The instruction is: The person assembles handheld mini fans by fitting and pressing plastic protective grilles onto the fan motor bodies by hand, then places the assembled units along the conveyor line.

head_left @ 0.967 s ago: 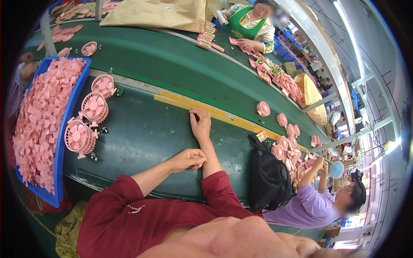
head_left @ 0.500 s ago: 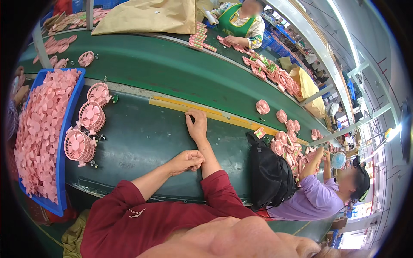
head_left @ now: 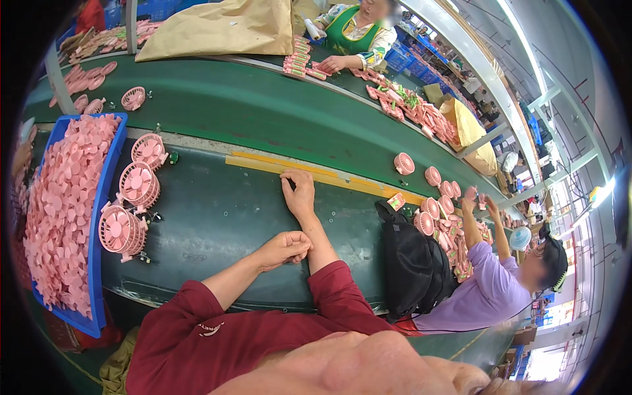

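My left hand (head_left: 284, 251) rests against my right forearm, its fingers curled together with nothing visible in them. Farther out, my right hand (head_left: 300, 189) lies on the dark green work surface (head_left: 204, 230) beside a strip of yellow tape (head_left: 280, 166). Its fingers are loosely bent, the thumb stands apart, and I see nothing in it. To the left of both hands, three pink fan heads in round cages stand in a row: a near one (head_left: 121, 229), a middle one (head_left: 139, 185) and a far one (head_left: 149, 151).
A blue tray (head_left: 99, 276) heaped with pink fan blades stands at the left. A green conveyor belt (head_left: 263, 108) runs beyond the surface. On the right are a black bag (head_left: 413, 260), several pink fan parts and a co-worker in purple (head_left: 477, 293). Another in a green apron (head_left: 347, 34) works across.
My hands keep nearly the same pose. The co-worker in purple has stretched both arms out toward the belt. The co-worker across has moved a hand left toward the stacked pink parts.
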`<action>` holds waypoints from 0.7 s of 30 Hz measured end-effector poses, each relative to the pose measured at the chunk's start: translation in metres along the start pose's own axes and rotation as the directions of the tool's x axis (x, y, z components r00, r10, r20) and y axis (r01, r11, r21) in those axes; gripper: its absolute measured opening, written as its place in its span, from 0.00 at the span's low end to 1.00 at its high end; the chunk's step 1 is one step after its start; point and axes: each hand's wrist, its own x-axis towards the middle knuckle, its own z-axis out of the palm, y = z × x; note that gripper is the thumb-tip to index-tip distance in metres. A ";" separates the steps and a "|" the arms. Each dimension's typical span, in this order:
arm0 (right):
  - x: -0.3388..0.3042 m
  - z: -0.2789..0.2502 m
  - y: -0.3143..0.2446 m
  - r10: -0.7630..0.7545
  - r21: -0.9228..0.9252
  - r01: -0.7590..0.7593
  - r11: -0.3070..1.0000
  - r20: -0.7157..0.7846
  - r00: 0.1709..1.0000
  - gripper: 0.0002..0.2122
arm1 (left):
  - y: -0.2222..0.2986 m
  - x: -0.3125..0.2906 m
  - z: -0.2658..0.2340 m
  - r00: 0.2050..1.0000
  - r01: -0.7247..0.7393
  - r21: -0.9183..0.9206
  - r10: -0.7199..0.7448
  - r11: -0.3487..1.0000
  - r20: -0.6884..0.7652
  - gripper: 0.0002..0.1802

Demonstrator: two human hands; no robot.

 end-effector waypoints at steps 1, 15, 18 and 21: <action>0.000 0.000 0.000 0.004 0.005 -0.004 1.000 -0.001 1.000 0.05 | 0.000 0.000 0.000 1.000 0.000 0.001 0.000 1.000 0.000 0.09; 0.001 -0.001 0.000 -0.004 0.007 0.004 1.000 0.009 1.000 0.05 | -0.002 0.002 -0.002 1.000 -0.009 0.019 0.010 1.000 -0.010 0.08; 0.001 -0.001 -0.001 -0.012 0.013 0.012 1.000 0.005 1.000 0.05 | -0.003 0.002 -0.002 1.000 -0.011 0.006 0.011 1.000 -0.005 0.07; 0.001 0.000 0.000 -0.010 0.015 0.010 1.000 -0.004 1.000 0.05 | -0.003 0.002 -0.002 1.000 -0.007 -0.001 0.007 1.000 -0.002 0.07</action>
